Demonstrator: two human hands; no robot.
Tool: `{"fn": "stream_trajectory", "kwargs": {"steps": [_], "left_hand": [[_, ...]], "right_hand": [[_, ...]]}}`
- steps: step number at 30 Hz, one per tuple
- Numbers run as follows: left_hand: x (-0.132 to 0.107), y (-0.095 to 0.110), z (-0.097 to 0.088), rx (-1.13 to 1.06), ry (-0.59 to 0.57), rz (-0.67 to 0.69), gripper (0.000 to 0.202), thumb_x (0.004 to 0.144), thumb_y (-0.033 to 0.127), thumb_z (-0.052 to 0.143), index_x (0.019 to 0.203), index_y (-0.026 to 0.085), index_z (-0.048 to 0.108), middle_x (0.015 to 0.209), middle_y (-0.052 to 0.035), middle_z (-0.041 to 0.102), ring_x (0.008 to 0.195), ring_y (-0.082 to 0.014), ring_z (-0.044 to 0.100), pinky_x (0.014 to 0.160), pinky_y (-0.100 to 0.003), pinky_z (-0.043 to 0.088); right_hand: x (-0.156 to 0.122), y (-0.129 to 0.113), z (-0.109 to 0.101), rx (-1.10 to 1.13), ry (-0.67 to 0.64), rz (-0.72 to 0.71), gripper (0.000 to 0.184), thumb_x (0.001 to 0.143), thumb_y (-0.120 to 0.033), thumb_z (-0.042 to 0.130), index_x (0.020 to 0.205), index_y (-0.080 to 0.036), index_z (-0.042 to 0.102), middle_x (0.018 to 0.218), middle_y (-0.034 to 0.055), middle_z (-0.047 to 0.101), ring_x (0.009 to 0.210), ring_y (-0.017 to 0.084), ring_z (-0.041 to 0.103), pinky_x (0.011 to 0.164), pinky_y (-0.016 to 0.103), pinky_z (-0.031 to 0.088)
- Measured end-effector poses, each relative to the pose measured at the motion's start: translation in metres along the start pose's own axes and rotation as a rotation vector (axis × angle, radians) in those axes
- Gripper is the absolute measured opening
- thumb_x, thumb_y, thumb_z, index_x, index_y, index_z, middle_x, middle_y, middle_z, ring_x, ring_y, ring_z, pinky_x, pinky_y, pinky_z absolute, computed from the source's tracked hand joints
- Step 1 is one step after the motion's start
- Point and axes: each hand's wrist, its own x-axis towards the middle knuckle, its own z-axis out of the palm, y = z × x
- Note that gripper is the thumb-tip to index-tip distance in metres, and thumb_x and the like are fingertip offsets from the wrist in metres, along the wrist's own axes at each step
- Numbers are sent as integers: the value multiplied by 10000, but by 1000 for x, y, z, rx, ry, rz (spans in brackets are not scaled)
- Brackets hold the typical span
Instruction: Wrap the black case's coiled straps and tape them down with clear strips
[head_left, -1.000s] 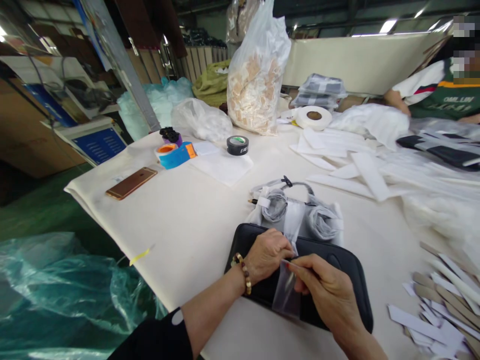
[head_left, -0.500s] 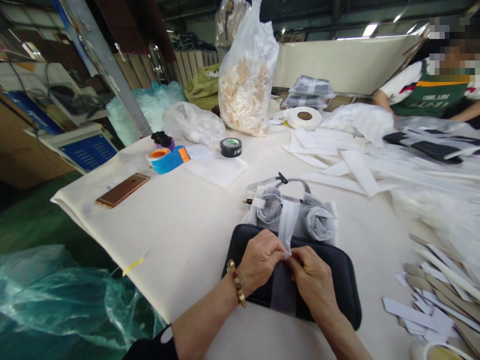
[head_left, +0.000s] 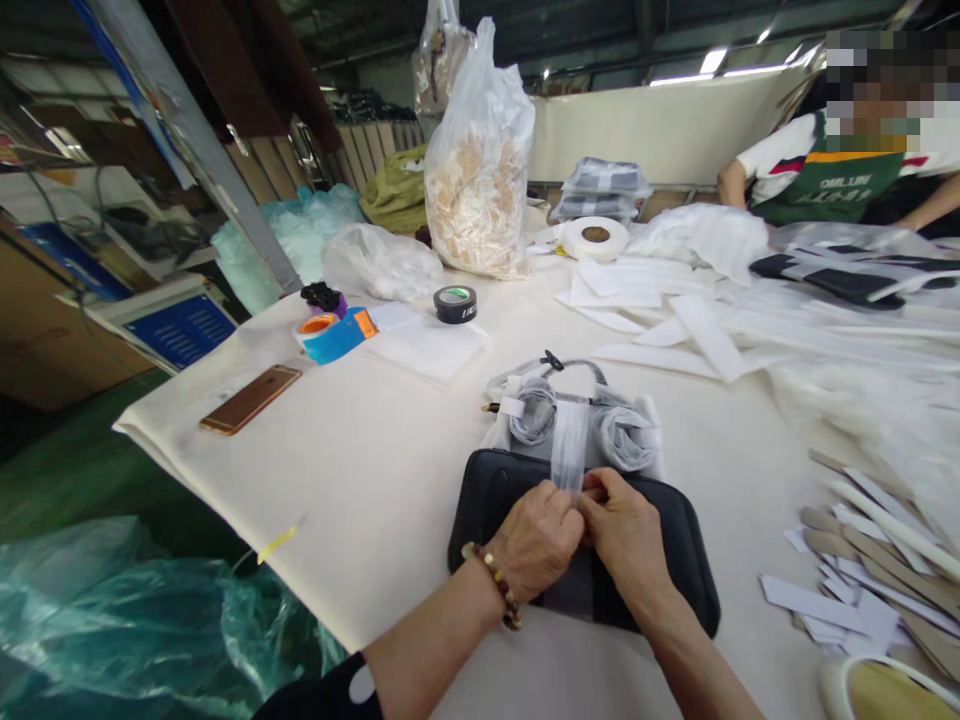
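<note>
A black pouch (head_left: pixel 675 560) lies flat at the near edge of the white table (head_left: pixel 360 460). My left hand (head_left: pixel 536 545) and my right hand (head_left: pixel 626 535) rest on top of it, fingertips pinched together on a thin white strip (head_left: pixel 570 450). The strip runs up from my fingers between two grey rolled straps wrapped in white tissue (head_left: pixel 626 440), just beyond the pouch. A small clear plastic sheet lies under my hands on the pouch. A bead bracelet circles my left wrist.
A gold phone (head_left: pixel 251 398), tape rolls (head_left: pixel 454 304) and a blue holder (head_left: pixel 337 335) sit at the left and middle. A large bag of beige pieces (head_left: pixel 476 170) stands at the back. White strips (head_left: pixel 690 320) and paper offcuts (head_left: pixel 862 590) cover the right. Another person (head_left: pixel 840 170) works far right.
My hands drew together onto the white strip at the pouch's top edge; the clear plastic my right hand held a second ago now lies flat beneath them.
</note>
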Motion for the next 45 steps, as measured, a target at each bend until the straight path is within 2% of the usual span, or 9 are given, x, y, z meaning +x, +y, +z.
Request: {"fn": "stream_trajectory", "kwargs": {"steps": [5,9,12,18,23,30,36,39,45], "left_hand": [[0,2,1,92,-59,50,373,887,74,216,662,131,508,633,-56,466,607,-184,435,553,-291,434],[-2,3,0,119,-76,49,352,886,68,221,701,116,517,663,-67,474,651,-189,454,594,-298,456],[-4,4,1,116,-71,35,327,887,64,237,719,110,514,693,-71,486,674,-184,459,623,-290,467],[-2,4,-3,124,-76,-40,332,902,78,216,748,121,507,726,-68,510,680,-171,475,636,-285,480],[-18,29,-8,189,-21,-50,313,906,92,238,963,81,546,918,-131,589,877,-199,542,771,-344,475],[-45,51,10,336,50,-101,449,884,97,180,1019,57,606,1114,-142,604,1089,-238,511,946,-370,383],[-43,48,7,327,-7,-114,402,878,140,244,1058,79,597,1168,-124,586,1146,-237,476,1002,-375,329],[-44,50,6,340,-35,-137,386,870,144,272,1096,76,577,1204,-118,563,1169,-238,456,1024,-367,306],[-42,48,4,349,-112,-104,373,861,192,337,1139,56,545,1236,-140,532,1193,-259,429,1042,-376,273]], "right_hand": [[-6,7,-2,-48,40,-172,354,744,-219,432,1066,-166,570,804,49,575,653,164,576,622,293,469],[-9,11,-8,-306,-68,-437,338,799,-134,375,961,-252,648,886,34,502,605,107,552,551,231,447],[-8,11,-10,-403,-110,-448,320,805,-98,368,843,-228,657,869,25,494,562,88,550,520,211,436],[-8,14,-6,-415,-60,-454,300,837,-113,358,854,-197,646,887,50,544,617,123,590,530,223,457],[-7,17,-2,-404,-21,-489,264,835,-134,382,834,-206,636,851,30,561,604,113,584,525,207,452],[-5,20,1,-384,27,-530,268,870,-182,373,780,-190,625,838,35,549,578,107,566,518,215,453],[-2,19,-9,-328,-1,-702,243,885,-155,366,832,-178,602,961,75,584,758,132,608,657,225,500],[3,20,-13,-250,20,-835,227,897,-169,362,846,-174,583,867,75,629,798,153,610,732,256,502],[9,19,-10,-246,77,-803,216,857,-137,363,889,-161,575,767,62,635,682,153,618,653,259,505]]}}
